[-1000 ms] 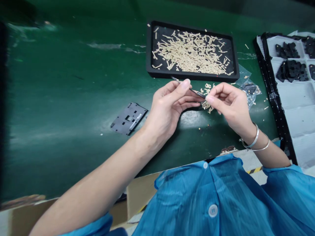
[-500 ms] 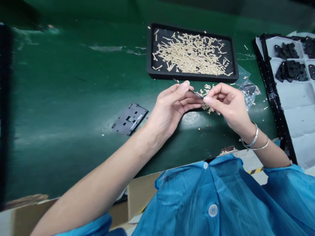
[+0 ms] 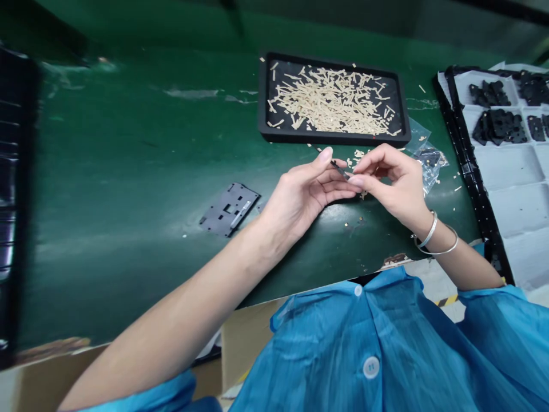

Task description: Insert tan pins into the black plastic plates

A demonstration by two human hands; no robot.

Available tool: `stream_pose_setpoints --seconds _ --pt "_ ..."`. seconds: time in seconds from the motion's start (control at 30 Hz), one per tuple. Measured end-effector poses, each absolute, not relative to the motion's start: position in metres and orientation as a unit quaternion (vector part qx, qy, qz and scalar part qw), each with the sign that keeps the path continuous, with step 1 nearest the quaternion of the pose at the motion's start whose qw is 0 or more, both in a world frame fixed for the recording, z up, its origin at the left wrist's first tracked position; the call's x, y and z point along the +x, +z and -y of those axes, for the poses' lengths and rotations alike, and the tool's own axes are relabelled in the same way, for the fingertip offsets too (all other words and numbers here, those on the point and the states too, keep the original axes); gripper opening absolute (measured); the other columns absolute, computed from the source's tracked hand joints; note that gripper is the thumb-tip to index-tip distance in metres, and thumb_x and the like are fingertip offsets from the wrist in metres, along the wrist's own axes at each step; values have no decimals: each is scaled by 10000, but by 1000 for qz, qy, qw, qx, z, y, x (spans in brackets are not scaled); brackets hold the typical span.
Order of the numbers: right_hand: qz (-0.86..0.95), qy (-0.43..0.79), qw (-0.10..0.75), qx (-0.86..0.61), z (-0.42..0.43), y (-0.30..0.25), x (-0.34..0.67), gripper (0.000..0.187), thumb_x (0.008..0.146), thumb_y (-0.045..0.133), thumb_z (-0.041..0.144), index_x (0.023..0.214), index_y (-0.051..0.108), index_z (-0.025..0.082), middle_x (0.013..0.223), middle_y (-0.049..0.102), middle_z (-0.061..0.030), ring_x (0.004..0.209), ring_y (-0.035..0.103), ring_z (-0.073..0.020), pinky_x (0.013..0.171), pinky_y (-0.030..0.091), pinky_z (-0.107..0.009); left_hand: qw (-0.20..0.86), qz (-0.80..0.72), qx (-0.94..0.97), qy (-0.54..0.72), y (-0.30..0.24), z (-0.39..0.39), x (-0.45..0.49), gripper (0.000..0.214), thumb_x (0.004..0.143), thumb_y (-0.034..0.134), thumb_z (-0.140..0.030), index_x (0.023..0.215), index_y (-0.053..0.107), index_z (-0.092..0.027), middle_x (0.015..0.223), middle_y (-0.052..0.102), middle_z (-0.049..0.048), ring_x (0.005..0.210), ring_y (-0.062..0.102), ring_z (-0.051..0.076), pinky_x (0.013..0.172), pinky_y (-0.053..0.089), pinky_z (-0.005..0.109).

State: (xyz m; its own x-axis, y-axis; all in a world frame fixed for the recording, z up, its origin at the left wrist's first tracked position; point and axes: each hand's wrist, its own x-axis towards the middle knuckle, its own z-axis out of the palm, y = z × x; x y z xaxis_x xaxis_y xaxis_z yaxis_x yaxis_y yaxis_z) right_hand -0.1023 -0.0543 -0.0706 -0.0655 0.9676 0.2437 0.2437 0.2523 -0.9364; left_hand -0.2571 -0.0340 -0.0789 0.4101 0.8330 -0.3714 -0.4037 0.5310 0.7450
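A thin black part (image 3: pixel 339 169), seen almost edge-on, lies between the thumb and fingers of my left hand (image 3: pixel 306 186). The fingers of that hand are stretched along behind it. My right hand (image 3: pixel 392 174) pinches at the part's right end with thumb and forefinger; whether a small piece is also between those fingertips is hidden. Under and behind the hands, small cream pieces (image 3: pixel 358 154) are scattered on the green table (image 3: pixel 128 189). Left of my left wrist rests a flat dark plate (image 3: pixel 230 209) with square cutouts and a pale strip.
A black tray (image 3: pixel 334 137) heaped with cream strips stands beyond my hands. To its right is a clear plastic bag (image 3: pixel 429 163). At the far right, a white divided tray (image 3: pixel 510 177) holds stacked black parts (image 3: pixel 500 126). A black rack (image 3: pixel 12 200) borders the left.
The view has shifted slightly. The thin black part now slopes more steeply between my hands, and my right fingertips have come a little closer to my left fingers.
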Motion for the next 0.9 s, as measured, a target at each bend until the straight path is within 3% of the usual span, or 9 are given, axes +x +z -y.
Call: stream_pose_setpoints --seconds 0.13,0.3,0.53,0.73,0.9 --pt "661 334 478 -472 55 -70 -101 334 729 756 508 725 640 195 651 597 35 545 499 -83 511 412 -242 793 -369 286 391 -78 35 -259 302 903 564 -360 714 667 -149 714 711 41 630 685 142 653 601 267" --pt "687 285 466 -479 57 -72 -96 327 732 752 513 748 659 200 648 589 29 537 486 -91 517 407 -259 777 -365 315 405 -72 33 -264 283 902 554 -399 823 680 -158 775 723 50 680 703 162 666 607 291" --pt "646 372 484 -458 60 -71 -99 367 692 779 522 765 651 186 643 568 39 534 479 -79 515 397 -243 753 -364 348 425 -66 36 -263 155 790 685 -298 815 646 -150 705 694 15 621 674 132 627 589 256" --pt "621 434 473 -451 57 -70 -98 417 621 819 534 731 620 185 609 537 58 518 445 -70 512 381 -235 766 -340 365 405 -73 38 -257 249 746 732 -378 765 628 -153 672 670 16 613 660 135 636 583 259" --pt "605 441 458 -479 57 -67 -99 415 625 821 520 686 579 189 592 509 62 519 420 -72 497 358 -228 719 -356 401 443 -76 43 -254 308 641 828 -323 797 608 -174 690 627 -25 651 643 116 629 567 219"
